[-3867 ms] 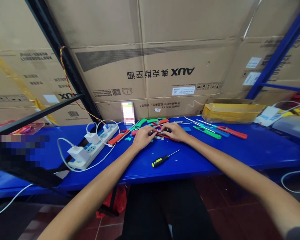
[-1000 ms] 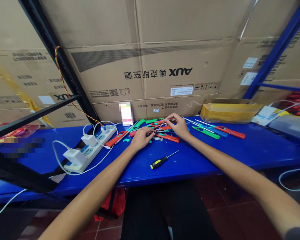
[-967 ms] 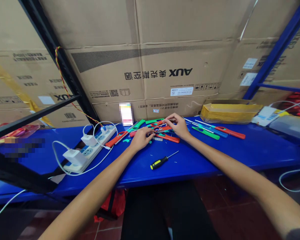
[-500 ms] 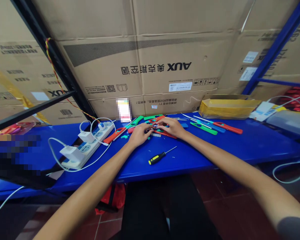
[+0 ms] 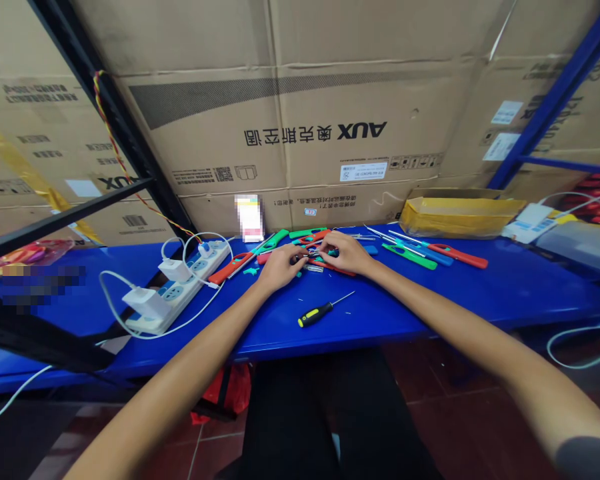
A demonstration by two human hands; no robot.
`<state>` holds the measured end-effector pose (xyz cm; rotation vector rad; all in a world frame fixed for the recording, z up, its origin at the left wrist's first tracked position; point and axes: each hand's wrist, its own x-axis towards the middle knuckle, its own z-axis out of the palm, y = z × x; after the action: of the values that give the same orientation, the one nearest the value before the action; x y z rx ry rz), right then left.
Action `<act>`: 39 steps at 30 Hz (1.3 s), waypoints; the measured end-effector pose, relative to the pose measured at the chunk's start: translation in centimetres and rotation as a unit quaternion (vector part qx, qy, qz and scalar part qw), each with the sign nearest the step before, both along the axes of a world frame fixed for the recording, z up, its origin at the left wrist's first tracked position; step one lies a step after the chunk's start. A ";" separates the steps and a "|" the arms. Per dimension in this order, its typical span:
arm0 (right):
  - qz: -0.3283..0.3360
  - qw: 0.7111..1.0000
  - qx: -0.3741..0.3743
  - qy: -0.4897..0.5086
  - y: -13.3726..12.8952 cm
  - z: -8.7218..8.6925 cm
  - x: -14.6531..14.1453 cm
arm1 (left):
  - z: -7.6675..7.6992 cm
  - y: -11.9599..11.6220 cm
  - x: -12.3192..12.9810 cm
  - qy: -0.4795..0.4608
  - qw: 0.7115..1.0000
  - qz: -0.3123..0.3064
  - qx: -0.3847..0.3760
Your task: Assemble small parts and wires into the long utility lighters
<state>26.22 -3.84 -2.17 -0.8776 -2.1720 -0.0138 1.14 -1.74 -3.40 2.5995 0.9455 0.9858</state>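
My left hand (image 5: 279,268) is closed in a pinch on a small dark part, mostly hidden by the fingers. My right hand (image 5: 349,253) pinches at the thin wires (image 5: 313,253) that show between the two hands; their exact ends cannot be made out. Around and beneath the hands lie red and green lighter casings. Left of my left hand is a red long-necked lighter (image 5: 229,268) with a metal rod, near a small green piece (image 5: 251,271). Closer to me, a black-and-yellow screwdriver (image 5: 316,314) lies on the blue table (image 5: 380,303), pointing up to the right.
A white power strip (image 5: 187,288) with plugged-in chargers and looping cables stands at left. Right of the hands lie green (image 5: 411,256), blue (image 5: 434,253) and red (image 5: 464,255) lighters. A yellow-taped carton (image 5: 457,217) sits behind them. Large cardboard boxes (image 5: 305,100) wall off the back.
The fingers of my right hand have shifted slightly, and the thin wires between the hands show more clearly. The whole view has moved a little; the screwdriver and lighters lie as before.
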 end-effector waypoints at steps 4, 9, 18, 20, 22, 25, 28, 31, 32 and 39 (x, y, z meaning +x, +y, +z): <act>-0.014 1.000 0.010 0.005 0.1 -0.1 0.0 | -0.1 0.1 0.0 -0.004 1.000 -0.001 0.000; -0.015 1.000 0.007 -0.001 0.3 -0.1 0.1 | 0.0 0.0 0.0 -0.009 1.000 -0.007 0.007; 0.010 1.000 -0.004 -0.015 0.3 -0.4 -0.1 | 0.2 -0.2 0.2 0.001 1.000 -0.008 0.020; 0.013 1.000 -0.005 -0.014 0.4 -0.5 -0.1 | 0.2 -0.2 0.2 0.005 1.000 -0.006 0.020; 0.020 1.000 -0.004 -0.011 0.4 -0.5 -0.2 | 0.2 -0.2 0.1 0.004 1.000 -0.003 0.015; 0.034 0.999 0.005 -0.006 0.5 -0.5 -0.2 | 0.2 -0.1 0.1 -0.006 1.000 0.001 0.004; 0.038 0.999 0.020 -0.006 0.5 -0.4 -0.2 | 0.2 -0.2 0.1 -0.015 1.000 0.001 -0.002; 0.033 0.999 0.022 -0.017 0.3 -0.3 -0.2 | 0.2 -0.3 0.1 -0.021 1.000 0.002 -0.007; 0.032 0.999 0.020 -0.020 0.3 -0.2 -0.2 | 0.2 -0.3 0.1 -0.022 1.000 0.003 -0.009; 0.053 0.998 0.003 -0.028 0.1 -0.2 -0.3 | 0.1 -0.1 0.1 0.003 1.000 -0.007 -0.019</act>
<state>25.96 -3.72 -2.35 -0.7666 -2.2665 0.0083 1.27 -1.84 -3.34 2.5757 0.9375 0.9469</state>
